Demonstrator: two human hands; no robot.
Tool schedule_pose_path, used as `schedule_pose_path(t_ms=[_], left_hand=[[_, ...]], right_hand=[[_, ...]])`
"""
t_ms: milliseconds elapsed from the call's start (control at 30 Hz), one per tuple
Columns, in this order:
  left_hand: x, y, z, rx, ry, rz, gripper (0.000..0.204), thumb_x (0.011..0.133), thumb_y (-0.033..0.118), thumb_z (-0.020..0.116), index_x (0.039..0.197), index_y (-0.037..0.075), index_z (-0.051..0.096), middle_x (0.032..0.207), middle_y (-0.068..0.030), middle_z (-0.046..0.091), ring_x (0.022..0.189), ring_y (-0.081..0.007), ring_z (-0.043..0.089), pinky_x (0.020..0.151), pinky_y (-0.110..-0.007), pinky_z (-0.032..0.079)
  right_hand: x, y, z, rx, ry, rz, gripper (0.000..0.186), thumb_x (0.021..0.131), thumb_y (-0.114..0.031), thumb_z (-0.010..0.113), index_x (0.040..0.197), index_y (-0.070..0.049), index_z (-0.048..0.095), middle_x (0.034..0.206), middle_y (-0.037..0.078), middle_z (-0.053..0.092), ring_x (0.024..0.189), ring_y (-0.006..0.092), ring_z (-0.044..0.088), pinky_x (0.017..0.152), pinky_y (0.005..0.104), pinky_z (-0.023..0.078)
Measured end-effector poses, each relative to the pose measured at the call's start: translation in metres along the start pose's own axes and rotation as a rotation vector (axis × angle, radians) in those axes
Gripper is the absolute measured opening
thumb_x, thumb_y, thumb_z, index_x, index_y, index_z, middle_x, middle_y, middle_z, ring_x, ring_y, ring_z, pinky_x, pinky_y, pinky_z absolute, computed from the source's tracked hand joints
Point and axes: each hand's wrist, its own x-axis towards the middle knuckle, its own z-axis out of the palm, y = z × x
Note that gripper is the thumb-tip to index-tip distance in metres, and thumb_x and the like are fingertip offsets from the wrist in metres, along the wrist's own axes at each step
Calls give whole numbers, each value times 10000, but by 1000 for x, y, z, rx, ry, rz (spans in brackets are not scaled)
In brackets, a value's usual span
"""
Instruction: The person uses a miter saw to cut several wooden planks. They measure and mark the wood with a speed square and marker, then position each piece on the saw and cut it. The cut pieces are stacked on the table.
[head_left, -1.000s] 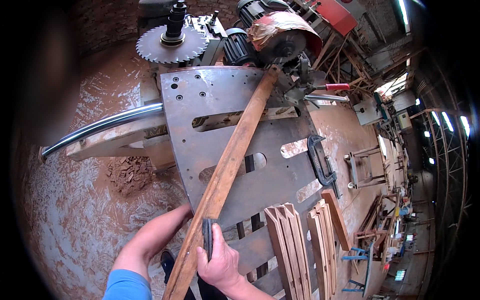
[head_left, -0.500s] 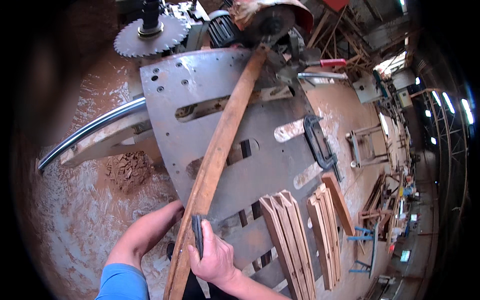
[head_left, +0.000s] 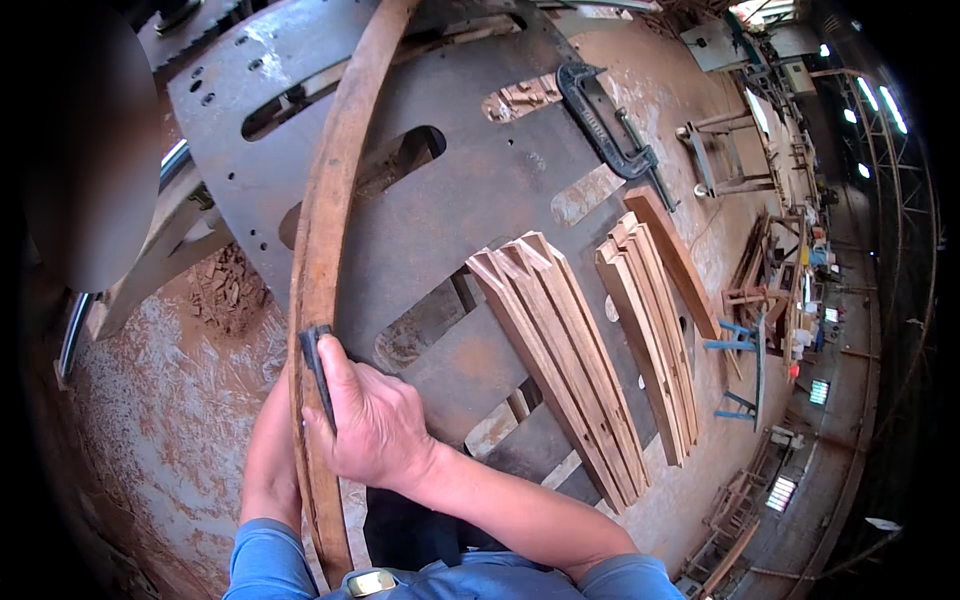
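Observation:
A long reddish wooden plank (head_left: 325, 230) runs from my waist up across a grey steel machine table (head_left: 500, 190). My right hand (head_left: 375, 420) presses a small dark flat tool (head_left: 317, 372) against the plank's right edge, with the fingers wrapped over it. My left hand (head_left: 283, 392) reaches the plank from the left and grips it from beneath. Its fingers are mostly hidden behind the wood, so mainly the forearm shows.
Two bundles of cut wooden pieces with angled ends (head_left: 565, 355) (head_left: 650, 335) lie on the table's right side. A black C-clamp (head_left: 605, 115) lies farther up. Reddish sawdust (head_left: 225, 290) covers the floor at left. A workshop with benches stretches along the right edge.
The view has dropped closer to the table, so the saw blade and motor slid out at the top. Both hands stay on the plank, which now reaches nearer my body.

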Motion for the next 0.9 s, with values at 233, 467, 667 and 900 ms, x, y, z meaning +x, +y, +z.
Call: schedule_pose_path(t_ms=[233, 467, 667, 900], left_hand=[[-87, -2, -46, -110, 359, 9, 312, 954, 205, 541, 1184, -1, 586, 812, -25, 595, 661, -91, 537, 582, -229, 446], [-340, -52, -59, -307, 992, -11, 320, 974, 206, 524, 1231, 19, 553, 751, 3, 540, 618, -81, 492, 549, -215, 397], [-474, -28, 43, -315, 1218, 151, 263, 974, 179, 528, 1181, 21, 566, 736, 2, 557, 631, -89, 528, 579, -227, 438], [-439, 6, 182, -237, 645, 218, 201, 969, 127, 534, 1100, 5, 625, 761, -25, 613, 694, -85, 569, 643, -245, 479]], right_hand=[[2, 3, -3, -5, 18, -31, 662, 827, -155, 645, 1320, 151, 326, 1024, 294, 620, 876, 388, 650, 733, 428, 537], [3, -9, -12, 22, -136, 114, 727, 861, -272, 640, 1378, 80, 269, 1048, 285, 581, 958, 425, 600, 796, 483, 502], [-104, -30, -99, 105, -105, -91, 656, 852, -320, 666, 1347, 4, 381, 1046, 207, 582, 962, 369, 601, 791, 457, 496], [-362, 38, -190, 33, -182, 505, 355, 869, -276, 650, 1115, -21, 635, 945, 156, 687, 853, 310, 671, 756, 386, 535]])
